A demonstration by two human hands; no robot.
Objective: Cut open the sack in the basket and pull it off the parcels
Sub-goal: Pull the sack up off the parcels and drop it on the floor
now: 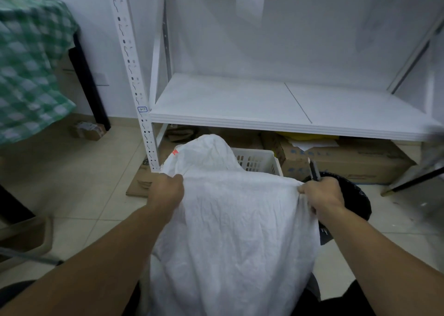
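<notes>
Sack (pixel 230 219) | stretched between left hand (pixel 167 190) and right hand (pixel 323 193)

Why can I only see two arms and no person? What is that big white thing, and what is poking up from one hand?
The camera sits on the person's head and looks down, so you see only their arms reaching forward. Both hands grip a big crinkly white sack. The left hand pinches its left side, and the right hand pinches its right side. The right hand also holds a cutter, the thin dark thing sticking up. Behind the sack you can see a corner of a white basket with holes in it. Further back is a white shelf, with cardboard boxes on the floor underneath. The sack hides whatever is inside.
</notes>
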